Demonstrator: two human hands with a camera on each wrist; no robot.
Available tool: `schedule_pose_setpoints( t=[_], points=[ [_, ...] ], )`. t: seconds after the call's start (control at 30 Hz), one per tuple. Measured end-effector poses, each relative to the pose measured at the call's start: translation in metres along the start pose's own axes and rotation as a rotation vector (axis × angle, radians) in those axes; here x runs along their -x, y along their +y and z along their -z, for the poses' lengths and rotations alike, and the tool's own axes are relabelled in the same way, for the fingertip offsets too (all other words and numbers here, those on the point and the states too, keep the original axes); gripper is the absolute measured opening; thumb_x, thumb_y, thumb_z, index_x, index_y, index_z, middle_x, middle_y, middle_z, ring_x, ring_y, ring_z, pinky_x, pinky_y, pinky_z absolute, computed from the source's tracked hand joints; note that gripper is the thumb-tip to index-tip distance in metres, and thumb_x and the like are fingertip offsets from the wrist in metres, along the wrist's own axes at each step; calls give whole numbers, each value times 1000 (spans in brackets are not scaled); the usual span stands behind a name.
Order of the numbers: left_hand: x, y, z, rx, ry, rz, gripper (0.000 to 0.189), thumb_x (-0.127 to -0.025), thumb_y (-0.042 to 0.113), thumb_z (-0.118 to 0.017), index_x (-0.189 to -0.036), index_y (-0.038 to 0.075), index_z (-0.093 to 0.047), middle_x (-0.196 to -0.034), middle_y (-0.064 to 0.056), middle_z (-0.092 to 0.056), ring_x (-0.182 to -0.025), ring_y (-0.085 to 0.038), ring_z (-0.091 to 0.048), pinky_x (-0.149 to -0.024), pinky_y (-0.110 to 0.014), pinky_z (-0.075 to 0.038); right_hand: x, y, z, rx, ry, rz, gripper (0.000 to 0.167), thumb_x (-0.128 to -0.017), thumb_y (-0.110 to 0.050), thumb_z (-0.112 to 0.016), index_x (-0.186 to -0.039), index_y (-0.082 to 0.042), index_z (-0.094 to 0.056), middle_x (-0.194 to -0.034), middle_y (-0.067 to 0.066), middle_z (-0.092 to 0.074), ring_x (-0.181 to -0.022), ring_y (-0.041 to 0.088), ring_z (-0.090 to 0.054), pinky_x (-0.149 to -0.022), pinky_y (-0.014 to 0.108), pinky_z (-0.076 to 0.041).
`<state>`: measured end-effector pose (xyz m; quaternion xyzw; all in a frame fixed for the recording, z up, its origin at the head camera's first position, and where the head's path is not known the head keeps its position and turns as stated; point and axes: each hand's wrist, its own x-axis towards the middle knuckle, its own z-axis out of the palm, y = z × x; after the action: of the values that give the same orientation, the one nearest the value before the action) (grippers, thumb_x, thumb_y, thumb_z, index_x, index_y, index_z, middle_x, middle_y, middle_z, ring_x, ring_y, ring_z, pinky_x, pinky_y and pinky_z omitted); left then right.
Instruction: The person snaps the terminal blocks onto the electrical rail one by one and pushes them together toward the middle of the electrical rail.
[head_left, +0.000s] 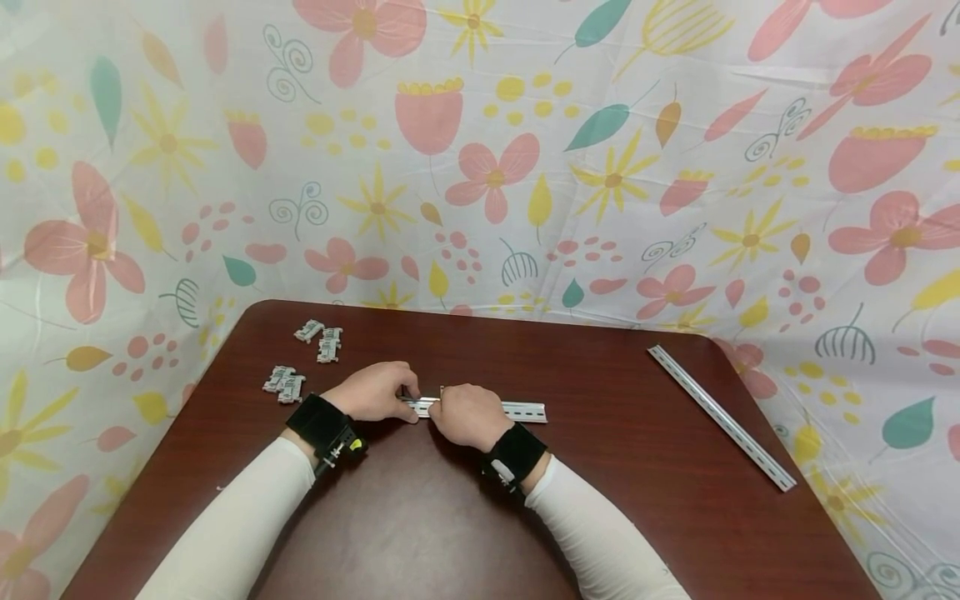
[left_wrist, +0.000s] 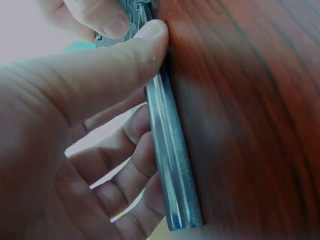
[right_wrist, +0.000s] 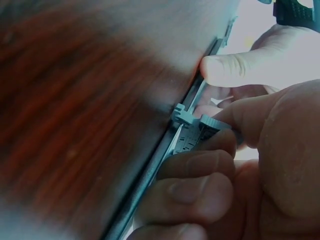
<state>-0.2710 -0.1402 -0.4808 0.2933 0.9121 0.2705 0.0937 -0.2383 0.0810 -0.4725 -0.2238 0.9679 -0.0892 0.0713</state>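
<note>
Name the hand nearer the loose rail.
Right. The right hand is to the left of the loose rail, apart from it; the left hand is farther left, beyond the right hand.

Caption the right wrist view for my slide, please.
Right hand holding a small grey plastic block against a narrow silver metal rail.

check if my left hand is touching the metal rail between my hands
Touching. The left wrist view shows it: the left hand has its thumb across the metal rail, its other fingertips against the rail's edge.
</note>
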Motion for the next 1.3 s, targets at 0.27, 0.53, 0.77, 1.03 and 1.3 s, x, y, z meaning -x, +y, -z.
schedule_pose_setpoints(
  t=[0.27, 0.53, 0.77, 1.03, 1.3],
  points=[
    [-3, -4, -1, 4, -7, -18, 27, -86, 28, -99, -104, 18, -81, -102, 5, -66, -87, -10, -63, -81, -35, -57, 0, 3, -2, -7, 6, -3, 47, -112, -27, -59, -66, -17, -58, -61, 2, -47, -54, 20, -49, -47, 37, -40],
    [-3, -21, 3, 29, 20, -53, 40, -92, 40, -94, -122, 16, -81, -106, 6, -70, -95, -13, -65, -86, -38, -57, -2, 4, -4, -6, 10, -9, 45, -111, -27, -58, -67, -17, -60, -63, 2, -53, -58, 20, -55, -50, 40, -47],
    [14, -32, 32, 62, 86, 59, 45, -100, 39, -86, -132, 8, -77, -115, -3, -74, -105, -21, -70, -94, -47, -58, -3, 3, -5, -17, 18, -16, 41, -109, -26, -58, -69, -18, -61, -66, 2, -56, -62, 19, -59, -52, 42, -51],
    [46, -56, 69, 35, 144, 164, 56, -102, 39, -83, -141, 0, -71, -128, -18, -74, -116, -34, -70, -99, -55, -57, -2, 4, -4, -28, 27, -9, 45, -109, -24, -56, -65, -18, -56, -63, 1, -49, -59, 17, -50, -48, 38, -42],
    [74, -76, 95, -25, 120, 223, 62, -102, 38, -83, -145, -5, -69, -130, -23, -73, -114, -39, -69, -96, -59, -57, -1, 2, -3, -16, 31, 5, 44, -109, -24, -57, -65, -17, -56, -63, 1, -50, -60, 16, -52, -48, 38, -44]
  ],
)
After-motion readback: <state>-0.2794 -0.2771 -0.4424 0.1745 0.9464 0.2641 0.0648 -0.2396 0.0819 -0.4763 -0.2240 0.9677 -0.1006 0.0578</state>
